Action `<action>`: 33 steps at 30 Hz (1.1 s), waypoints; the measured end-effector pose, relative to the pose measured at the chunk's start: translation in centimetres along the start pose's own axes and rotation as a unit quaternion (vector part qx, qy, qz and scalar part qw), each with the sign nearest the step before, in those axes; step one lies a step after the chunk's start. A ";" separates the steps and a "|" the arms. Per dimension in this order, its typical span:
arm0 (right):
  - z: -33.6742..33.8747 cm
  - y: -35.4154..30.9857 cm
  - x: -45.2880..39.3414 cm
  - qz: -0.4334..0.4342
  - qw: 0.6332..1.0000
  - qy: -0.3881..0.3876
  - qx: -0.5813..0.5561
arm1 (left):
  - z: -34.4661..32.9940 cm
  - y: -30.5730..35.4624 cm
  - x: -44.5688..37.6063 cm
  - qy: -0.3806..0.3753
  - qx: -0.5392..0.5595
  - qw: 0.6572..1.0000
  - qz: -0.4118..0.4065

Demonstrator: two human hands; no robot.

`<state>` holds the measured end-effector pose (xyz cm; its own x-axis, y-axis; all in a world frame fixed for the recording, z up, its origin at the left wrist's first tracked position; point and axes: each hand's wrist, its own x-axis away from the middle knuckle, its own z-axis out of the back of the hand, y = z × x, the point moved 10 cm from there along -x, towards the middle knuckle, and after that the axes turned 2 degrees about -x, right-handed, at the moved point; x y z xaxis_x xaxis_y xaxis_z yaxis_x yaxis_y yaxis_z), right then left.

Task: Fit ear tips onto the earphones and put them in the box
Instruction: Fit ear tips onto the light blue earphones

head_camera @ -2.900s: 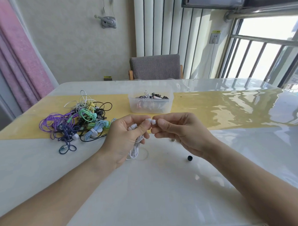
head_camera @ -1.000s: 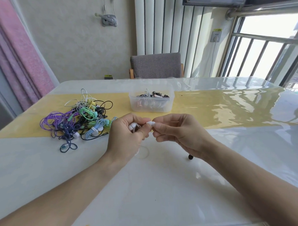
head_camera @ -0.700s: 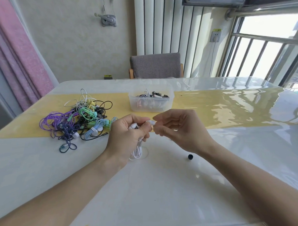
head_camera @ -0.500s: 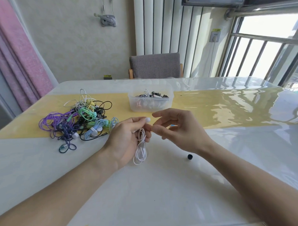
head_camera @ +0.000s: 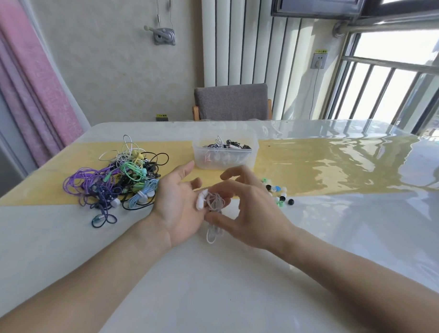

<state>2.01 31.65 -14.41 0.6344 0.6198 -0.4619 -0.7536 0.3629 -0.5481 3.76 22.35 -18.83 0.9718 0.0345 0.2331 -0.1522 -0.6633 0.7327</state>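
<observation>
Where both hands meet, white earphones (head_camera: pixel 201 199) upright, cord downward.

No text, brand name or number can be read anywhere in this view; two small yellow labels carry dark marks that are too small and blurred to make out; one is a small yellow label (head_camera: pixel 320 51) fixed on the wall directly above a white wall socket (head_camera: pixel 318 62), beside the window bars at the right; the other is a low yellow sign (head_camera: pixel 161 116) standing at the base of the far wall, just past the far edge of the worktop (head_camera: pixel 217 278) and to the left of the grey chair (head_camera: pixel 232 102); the clear plastic box (head_camera: pixel 225 151) on the worktop shows no readable label.
</observation>
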 end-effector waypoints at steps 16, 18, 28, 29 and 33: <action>2.4 2.1 -5.9 -0.090 0.993 0.013 -0.071 | -0.1 3.6 0.2 0.041 -0.248 0.948 -0.195; 3.8 3.4 -8.3 -0.115 0.987 0.054 -0.097 | 0.8 6.3 1.0 0.127 -0.346 0.891 -0.264; 5.1 9.3 -17.4 -0.247 0.962 0.090 -0.081 | 3.3 16.6 1.3 0.225 -0.725 0.587 -0.281; 5.2 9.0 -17.7 -0.230 0.966 0.107 -0.045 | 3.6 16.9 1.3 0.208 -0.765 0.549 -0.265; 2.5 8.9 -18.1 -0.213 0.975 0.051 0.048 | 3.8 14.6 0.5 0.104 -0.850 0.477 -0.200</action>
<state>-16.60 25.47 -9.18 0.9032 0.3283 -0.2764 -0.4278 0.6391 -0.6392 2.68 9.86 -10.50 0.9721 0.0946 -0.2145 -0.0596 0.9847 0.1640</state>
